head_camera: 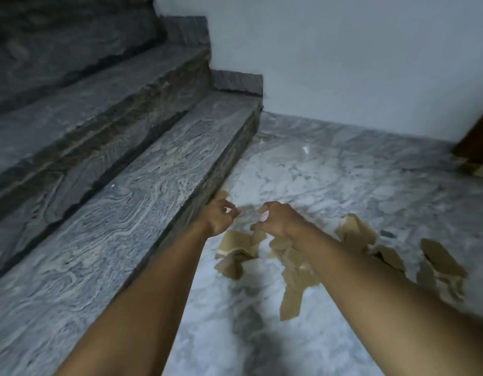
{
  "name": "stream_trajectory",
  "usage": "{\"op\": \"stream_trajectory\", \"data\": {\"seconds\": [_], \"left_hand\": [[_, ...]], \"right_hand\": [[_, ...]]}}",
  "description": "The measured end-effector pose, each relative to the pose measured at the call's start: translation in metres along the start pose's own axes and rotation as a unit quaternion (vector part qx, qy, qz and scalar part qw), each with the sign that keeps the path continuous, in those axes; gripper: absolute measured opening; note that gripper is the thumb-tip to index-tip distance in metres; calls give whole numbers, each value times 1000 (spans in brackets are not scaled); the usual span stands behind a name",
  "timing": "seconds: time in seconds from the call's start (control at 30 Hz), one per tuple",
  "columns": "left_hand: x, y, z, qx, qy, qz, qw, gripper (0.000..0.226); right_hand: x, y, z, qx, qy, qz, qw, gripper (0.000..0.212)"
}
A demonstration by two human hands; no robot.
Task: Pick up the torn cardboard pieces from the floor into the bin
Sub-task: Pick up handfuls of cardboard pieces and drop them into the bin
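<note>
Several torn brown cardboard pieces lie scattered on the marble floor [330, 172]. One cluster [235, 251] sits just below my hands, a long piece [292, 297] lies nearer me, and more pieces [441, 264] are at the right. A small scrap [222, 195] lies by the foot of the step. My left hand [220, 217] and my right hand [278, 218] reach forward side by side above the pieces. Their fingers are loosely curled and hold nothing. No bin is in view.
Grey stone stairs [113, 172] rise on the left, their lowest step bordering the floor. A pale wall [357, 63] closes the back. A dark brown object [476, 137] stands at the right edge with another cardboard scrap [480, 169] at its foot.
</note>
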State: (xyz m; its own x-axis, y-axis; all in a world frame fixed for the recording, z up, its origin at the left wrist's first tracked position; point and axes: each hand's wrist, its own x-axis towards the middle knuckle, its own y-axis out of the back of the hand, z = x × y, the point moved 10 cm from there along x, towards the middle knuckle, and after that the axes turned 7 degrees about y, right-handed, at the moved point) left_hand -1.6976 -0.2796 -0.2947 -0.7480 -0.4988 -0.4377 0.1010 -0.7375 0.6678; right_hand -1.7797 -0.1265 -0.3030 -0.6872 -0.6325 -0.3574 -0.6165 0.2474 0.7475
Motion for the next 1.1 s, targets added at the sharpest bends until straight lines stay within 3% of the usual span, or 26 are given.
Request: {"op": "stream_trajectory", "data": {"seconds": [0.2, 0.33, 0.47, 0.57, 0.67, 0.83, 0.9, 0.97, 1.0, 1.03, 1.07, 1.1], "left_hand": [[19, -48, -46, 43, -6, -1, 999, 43], [18, -80, -65, 163, -8, -25, 986, 58], [19, -126, -88, 242, -45, -78, 966, 72], [19, -142, -106, 298, -70, -48, 951, 61], [20, -139, -107, 286, -106, -1, 952, 58], [26, -132, -113, 296, -110, -4, 949, 65], [31, -135, -118, 323, -98, -14, 941, 56], [28, -142, -109, 320, -119, -61, 938, 32], [31, -146, -105, 259, -129, -82, 954, 17], [36, -144, -96, 254, -142, -82, 953, 11], [38, -145, -99, 330, -144, -97, 928, 14], [47, -137, -108, 320, -93, -90, 939, 20]], "right_hand": [[19, -53, 32, -36, 7, -18, 999, 44], [13, -67, 51, -85, 18, -28, 996, 50], [3, -98, 59, -155, 78, -127, 977, 37], [-14, -127, 77, -254, 104, -214, 937, 47], [-19, -143, 93, -334, 134, -204, 910, 55], [-25, -143, 88, -354, 174, -184, 900, 24], [-26, -145, 87, -364, 186, -189, 893, 12], [-24, -149, 93, -343, 174, -201, 901, 6], [-22, -149, 97, -314, 162, -201, 914, 8], [-19, -146, 100, -275, 147, -193, 930, 15], [-17, -142, 103, -248, 138, -183, 941, 27], [-16, -140, 104, -239, 140, -184, 943, 39]]}}
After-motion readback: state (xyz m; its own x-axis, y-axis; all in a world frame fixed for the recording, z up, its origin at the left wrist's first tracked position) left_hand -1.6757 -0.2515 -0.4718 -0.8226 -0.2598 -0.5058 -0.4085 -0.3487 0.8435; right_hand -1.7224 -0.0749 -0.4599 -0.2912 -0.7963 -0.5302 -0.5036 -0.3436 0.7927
